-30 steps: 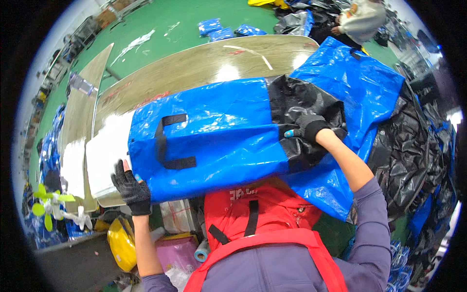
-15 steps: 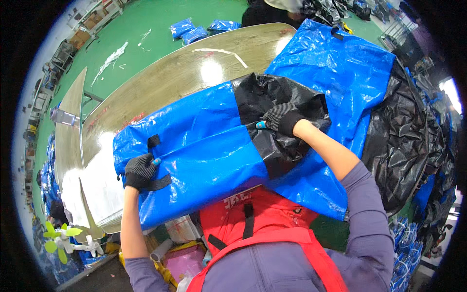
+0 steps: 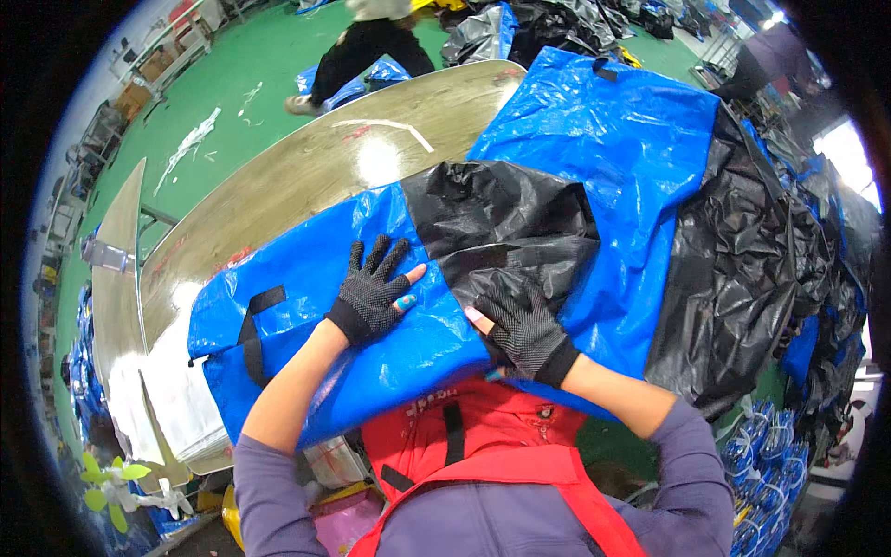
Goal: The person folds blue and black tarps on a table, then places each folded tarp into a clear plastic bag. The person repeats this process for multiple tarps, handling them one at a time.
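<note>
A blue bag with a black end (image 3: 306, 265) lies flat across the table in front of me, its black strap handle (image 3: 251, 336) showing toward the left end. My left hand (image 3: 373, 290), in a black knit glove with bare fingertips, rests on the blue part with fingers spread. Gloved the same way, my right hand (image 3: 522, 330) lies flat over the seam between the blue and the black part (image 3: 501, 223), near the bag's front edge. Neither hand grips the sheet. Under the bag's right side lies another blue and black bag (image 3: 603, 139).
The curved, shiny table (image 3: 278, 213) extends to the far left, with a clear bottle (image 3: 109, 255) beyond its left end. A small green fan (image 3: 113, 487) stands at the lower left. Bundled blue pieces (image 3: 770, 473) sit at the lower right. Someone in dark trousers (image 3: 371, 60) is past the far edge.
My left hand let go of the bag's left end and moved right onto its middle. My right hand released the black part, moved down, and flattened. A person appeared beyond the table.
</note>
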`<state>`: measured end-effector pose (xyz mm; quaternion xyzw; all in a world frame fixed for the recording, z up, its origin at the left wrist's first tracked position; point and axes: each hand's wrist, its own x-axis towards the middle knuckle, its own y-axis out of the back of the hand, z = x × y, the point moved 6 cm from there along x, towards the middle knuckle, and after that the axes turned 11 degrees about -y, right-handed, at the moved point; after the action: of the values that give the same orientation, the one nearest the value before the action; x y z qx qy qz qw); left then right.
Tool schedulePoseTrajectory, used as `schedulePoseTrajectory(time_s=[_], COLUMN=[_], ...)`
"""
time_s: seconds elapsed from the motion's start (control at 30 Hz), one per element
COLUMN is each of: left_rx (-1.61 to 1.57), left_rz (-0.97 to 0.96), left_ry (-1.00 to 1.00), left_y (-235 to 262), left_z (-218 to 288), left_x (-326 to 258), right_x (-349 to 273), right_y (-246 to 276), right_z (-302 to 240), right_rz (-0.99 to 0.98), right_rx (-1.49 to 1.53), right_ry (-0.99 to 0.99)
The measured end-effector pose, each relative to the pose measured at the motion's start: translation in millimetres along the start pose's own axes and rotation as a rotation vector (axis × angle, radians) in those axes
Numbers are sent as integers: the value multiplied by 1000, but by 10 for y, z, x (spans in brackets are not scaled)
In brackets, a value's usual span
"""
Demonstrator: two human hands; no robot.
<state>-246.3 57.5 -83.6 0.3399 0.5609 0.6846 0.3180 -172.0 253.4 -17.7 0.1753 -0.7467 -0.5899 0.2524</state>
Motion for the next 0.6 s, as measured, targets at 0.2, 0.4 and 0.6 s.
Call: schedulePoseTrajectory(time_s=[0.2,0.4,0.6], left_rx=[-101,-192,-118], left_rz=[-84,-30,-112], left_ry=[-322,-321,-401], left_y=[-168,-683,-574], left_z=[360,441,459], left_x=[153,51,30], right_x=[-244,674,877], right_y=[105,316,187], right_z=[166,227,417], right_rz=[179,-42,-162], right_rx=[131,-152,13], right_ry=[151,5,-209])
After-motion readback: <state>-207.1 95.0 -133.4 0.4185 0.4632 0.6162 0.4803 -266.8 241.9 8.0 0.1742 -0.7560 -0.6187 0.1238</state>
